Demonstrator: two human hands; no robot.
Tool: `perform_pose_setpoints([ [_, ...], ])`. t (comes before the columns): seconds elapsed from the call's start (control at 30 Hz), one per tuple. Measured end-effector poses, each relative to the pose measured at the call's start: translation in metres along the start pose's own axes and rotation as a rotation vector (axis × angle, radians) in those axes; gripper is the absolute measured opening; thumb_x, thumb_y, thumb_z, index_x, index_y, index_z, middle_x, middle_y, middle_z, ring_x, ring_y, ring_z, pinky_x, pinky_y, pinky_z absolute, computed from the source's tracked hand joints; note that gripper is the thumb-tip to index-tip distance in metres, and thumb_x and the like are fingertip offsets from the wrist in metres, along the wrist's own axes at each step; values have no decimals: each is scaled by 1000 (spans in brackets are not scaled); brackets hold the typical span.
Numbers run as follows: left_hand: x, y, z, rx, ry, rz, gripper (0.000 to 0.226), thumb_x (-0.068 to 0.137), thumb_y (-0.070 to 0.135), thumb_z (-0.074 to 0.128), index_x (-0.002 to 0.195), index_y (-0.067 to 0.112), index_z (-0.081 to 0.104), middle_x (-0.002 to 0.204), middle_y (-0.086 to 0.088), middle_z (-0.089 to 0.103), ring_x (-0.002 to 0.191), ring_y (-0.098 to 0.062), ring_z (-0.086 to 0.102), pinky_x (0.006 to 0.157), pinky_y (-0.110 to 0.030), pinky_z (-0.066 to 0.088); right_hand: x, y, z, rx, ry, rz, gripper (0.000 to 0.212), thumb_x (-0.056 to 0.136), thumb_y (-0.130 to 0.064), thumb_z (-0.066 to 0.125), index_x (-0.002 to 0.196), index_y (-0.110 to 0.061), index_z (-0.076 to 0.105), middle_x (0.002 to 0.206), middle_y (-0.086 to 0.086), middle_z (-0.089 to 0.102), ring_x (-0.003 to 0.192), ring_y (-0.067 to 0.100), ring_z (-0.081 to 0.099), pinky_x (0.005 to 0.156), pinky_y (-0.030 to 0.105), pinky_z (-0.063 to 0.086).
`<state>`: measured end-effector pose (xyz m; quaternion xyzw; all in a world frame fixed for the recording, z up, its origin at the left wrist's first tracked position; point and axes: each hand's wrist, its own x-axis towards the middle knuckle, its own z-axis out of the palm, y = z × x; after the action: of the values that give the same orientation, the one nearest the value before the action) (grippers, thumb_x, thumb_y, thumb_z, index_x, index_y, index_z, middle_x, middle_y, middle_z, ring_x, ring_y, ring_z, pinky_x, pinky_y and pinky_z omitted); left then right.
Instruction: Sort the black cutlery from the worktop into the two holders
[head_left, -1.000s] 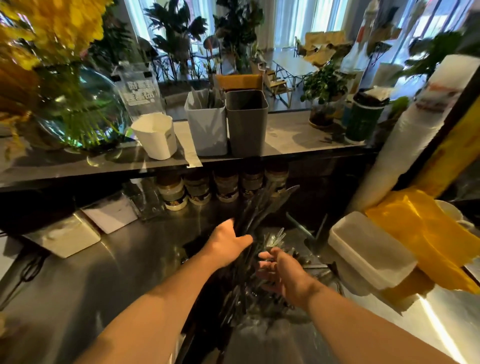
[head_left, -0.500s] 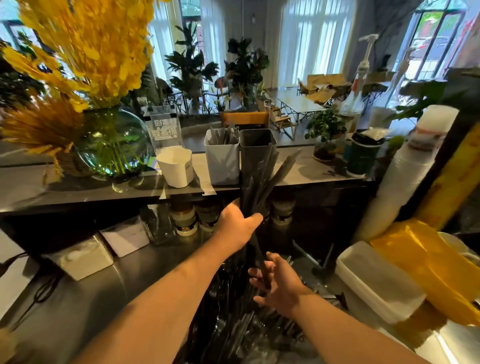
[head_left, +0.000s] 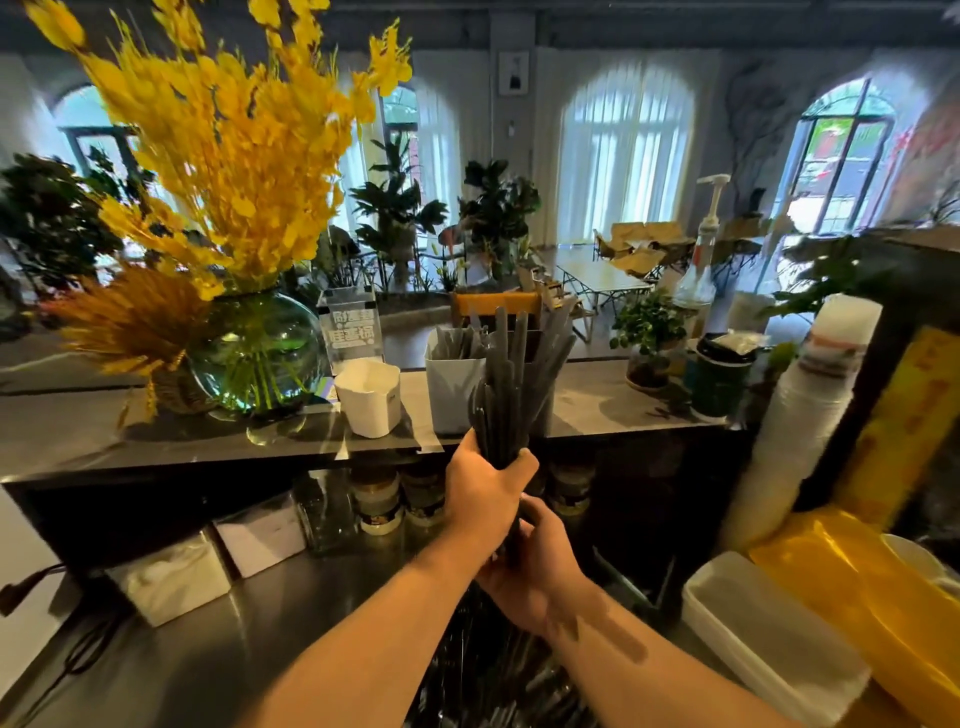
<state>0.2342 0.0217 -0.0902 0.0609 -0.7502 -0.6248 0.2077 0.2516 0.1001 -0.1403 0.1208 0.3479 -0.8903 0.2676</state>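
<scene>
Holders stand together on the shelf (head_left: 597, 410), pale holder (head_left: 449, 387) left, dark holder (head_left: 546, 410) right, straight beyond the grip; bundle of black cutlery (head_left: 506, 384) points upright, tips overlapping the dark holder; left hand (head_left: 483, 493) clamps its middle; right hand (head_left: 535, 566) wraps the lower ends.

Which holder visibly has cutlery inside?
The pale grey holder beside the white cup: dark pieces stick out. The darker holder is mostly hidden behind the held bundle.

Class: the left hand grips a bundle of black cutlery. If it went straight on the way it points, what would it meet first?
The left hand would probably meet the front edge of the raised shelf, below the dark holder; depth is unclear.
</scene>
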Motion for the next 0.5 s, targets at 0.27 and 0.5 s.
perform_pose_setpoints([
  [0.27, 6, 18, -12, -40, 65, 11, 24, 85, 16, 80, 92, 32, 63, 80, 6, 74, 76, -8, 72, 63, -21, 55, -16, -18, 23, -308, -36, 3, 65, 100, -65, 45, 130, -17, 74, 134, 12, 71, 131, 34, 61, 115, 54, 42],
  [0.5, 11, 26, -27, -120, 39, -55, 15, 89, 11, 72, 100, 21, 70, 69, 1, 73, 55, -7, 67, 51, -18, 50, -11, -73, 57, -362, 133, -302, 43, 106, -56, 46, 135, -28, 59, 139, 4, 65, 122, 27, 64, 104, 50, 43],
])
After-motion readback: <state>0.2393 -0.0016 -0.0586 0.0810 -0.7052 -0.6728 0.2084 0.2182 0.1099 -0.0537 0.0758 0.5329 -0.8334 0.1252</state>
